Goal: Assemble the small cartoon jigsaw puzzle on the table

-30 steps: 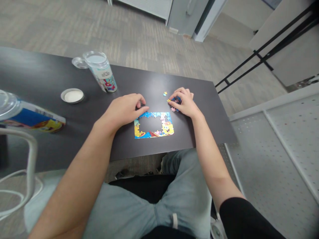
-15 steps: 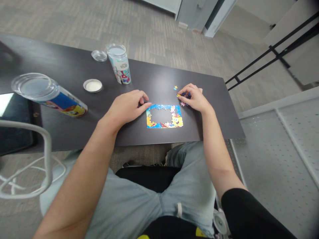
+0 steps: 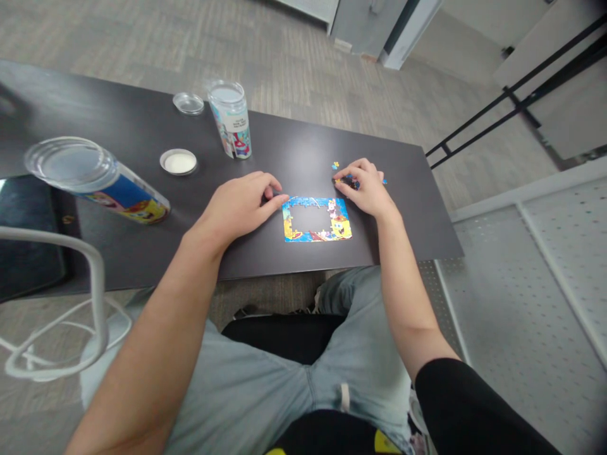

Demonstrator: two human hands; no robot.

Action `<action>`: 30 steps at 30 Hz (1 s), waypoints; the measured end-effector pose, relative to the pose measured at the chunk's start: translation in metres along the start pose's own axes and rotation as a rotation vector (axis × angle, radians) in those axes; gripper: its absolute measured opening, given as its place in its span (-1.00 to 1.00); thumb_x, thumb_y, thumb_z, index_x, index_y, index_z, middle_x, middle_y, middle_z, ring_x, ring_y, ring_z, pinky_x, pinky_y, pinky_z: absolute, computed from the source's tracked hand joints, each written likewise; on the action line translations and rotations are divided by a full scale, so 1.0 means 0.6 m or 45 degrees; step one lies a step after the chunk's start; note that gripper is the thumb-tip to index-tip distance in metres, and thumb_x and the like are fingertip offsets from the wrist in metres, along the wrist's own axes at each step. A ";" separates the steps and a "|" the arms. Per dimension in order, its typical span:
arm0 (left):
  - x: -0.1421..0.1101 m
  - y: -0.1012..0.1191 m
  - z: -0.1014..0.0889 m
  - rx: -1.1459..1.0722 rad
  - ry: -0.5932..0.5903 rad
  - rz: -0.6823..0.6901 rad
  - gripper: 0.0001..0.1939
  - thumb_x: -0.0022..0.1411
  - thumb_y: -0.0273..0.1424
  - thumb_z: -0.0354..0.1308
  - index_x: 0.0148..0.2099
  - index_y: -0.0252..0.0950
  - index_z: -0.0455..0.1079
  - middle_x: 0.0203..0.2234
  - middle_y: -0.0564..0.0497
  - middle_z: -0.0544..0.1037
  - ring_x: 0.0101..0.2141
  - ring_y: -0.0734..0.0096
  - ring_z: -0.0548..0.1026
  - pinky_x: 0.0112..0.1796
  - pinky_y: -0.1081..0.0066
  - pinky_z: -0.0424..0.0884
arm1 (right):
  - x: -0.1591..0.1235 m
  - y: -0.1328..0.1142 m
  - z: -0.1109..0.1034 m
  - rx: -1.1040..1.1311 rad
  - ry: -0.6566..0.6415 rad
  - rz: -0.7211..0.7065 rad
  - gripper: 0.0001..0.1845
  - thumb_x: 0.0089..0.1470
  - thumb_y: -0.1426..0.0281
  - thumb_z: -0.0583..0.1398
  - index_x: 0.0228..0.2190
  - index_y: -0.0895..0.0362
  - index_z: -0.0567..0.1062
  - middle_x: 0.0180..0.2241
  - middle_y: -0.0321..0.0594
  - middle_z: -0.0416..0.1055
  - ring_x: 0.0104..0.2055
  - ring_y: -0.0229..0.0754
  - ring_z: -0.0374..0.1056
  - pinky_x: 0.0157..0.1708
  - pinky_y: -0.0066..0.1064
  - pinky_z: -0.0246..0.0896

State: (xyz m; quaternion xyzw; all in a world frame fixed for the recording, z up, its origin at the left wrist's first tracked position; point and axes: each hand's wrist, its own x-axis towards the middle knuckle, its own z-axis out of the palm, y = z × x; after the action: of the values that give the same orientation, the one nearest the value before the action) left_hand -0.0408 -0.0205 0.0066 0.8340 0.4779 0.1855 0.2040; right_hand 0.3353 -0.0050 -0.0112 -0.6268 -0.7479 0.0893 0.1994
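Blue and yellow border, hollow middle

Puzzle (image 3: 341, 229) flat on the dark table (image 3: 412, 215), toward the near edge; only its border is joined. My left hand (image 3: 241, 203): fingers loosely bent, thumb and forefinger apart, nothing seen between; thumb tip at the far left corner. My right hand (image 3: 367, 186): fingers curled over the pieces (image 3: 351, 182), right of the far corner; cannot tell whether I pinch one. I judge them light, thin, stiff, best taken by the edges. The border would likely come apart if lifted; slide it flat. My own fingers hide much of the pieces. Left, well clear: near jar (image 3: 130, 191), far jar (image 3: 236, 129), near lid (image 3: 178, 162), far lid (image 3: 188, 103).
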 end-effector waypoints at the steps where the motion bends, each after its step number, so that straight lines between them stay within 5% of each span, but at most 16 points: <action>1: -0.001 0.001 0.000 -0.003 -0.001 -0.005 -0.61 0.71 -0.05 0.27 0.23 -0.20 0.72 -0.05 -0.13 0.80 -0.17 0.02 0.68 -0.13 0.12 0.41 | -0.003 -0.003 0.002 0.003 0.017 0.015 -0.71 0.48 0.24 0.42 0.15 -0.07 0.81 0.32 0.09 0.68 0.40 0.42 0.57 0.50 0.37 0.33; 12: -0.006 0.000 0.000 -0.006 0.006 0.018 -0.64 0.73 -0.03 0.28 0.23 -0.15 0.73 0.00 -0.15 0.84 -0.12 -0.01 0.73 -0.08 0.07 0.51 | -0.008 -0.007 -0.001 0.077 0.053 0.106 -0.91 0.42 0.28 0.48 -0.06 -0.05 0.75 0.29 0.08 0.73 0.41 0.47 0.56 0.52 0.46 0.26; 17: -0.011 -0.002 0.000 -0.019 0.001 0.078 -0.60 0.64 -0.01 0.43 0.25 -0.18 0.73 0.09 -0.17 0.82 -0.08 0.00 0.72 0.03 0.06 0.56 | -0.015 -0.026 -0.008 0.359 0.059 0.015 -0.83 0.31 0.19 0.47 -0.18 -0.08 0.63 -0.14 -0.11 0.78 -0.05 0.21 0.63 0.33 0.24 0.45; 20: -0.013 -0.003 -0.001 -0.017 -0.026 0.119 -0.54 0.54 -0.01 0.57 0.26 -0.18 0.74 0.16 -0.17 0.81 -0.03 -0.01 0.72 0.10 0.07 0.55 | -0.029 -0.071 -0.016 0.653 -0.075 -0.135 -0.80 0.36 0.10 0.46 -0.16 -0.09 0.66 -0.17 -0.16 0.78 -0.16 0.11 0.59 -0.07 -0.01 0.47; 24: -0.010 -0.004 0.001 -0.026 -0.035 0.129 -0.51 0.47 -0.05 0.64 0.26 -0.19 0.76 0.18 -0.18 0.80 0.03 -0.04 0.73 0.15 0.08 0.52 | -0.048 -0.135 -0.017 0.781 -0.398 -0.335 -0.83 0.40 0.16 0.53 -0.13 -0.05 0.75 -0.23 -0.25 0.78 -0.22 0.02 0.60 -0.12 -0.12 0.42; 30: -0.010 -0.001 0.004 -0.061 -0.014 0.117 -0.53 0.45 -0.10 0.63 0.26 -0.21 0.79 0.18 -0.18 0.80 0.08 -0.06 0.74 0.18 0.08 0.52 | -0.053 -0.165 -0.001 0.821 -0.612 -0.312 -0.82 0.42 0.17 0.51 -0.08 -0.03 0.75 -0.37 -0.36 0.70 -0.35 -0.08 0.56 -0.27 -0.21 0.31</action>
State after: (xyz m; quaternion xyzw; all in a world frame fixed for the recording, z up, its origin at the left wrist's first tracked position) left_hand -0.0431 -0.0259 0.0037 0.8510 0.4333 0.2014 0.2178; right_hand 0.2506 -0.0557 0.0210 -0.4001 -0.7759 0.4380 0.2144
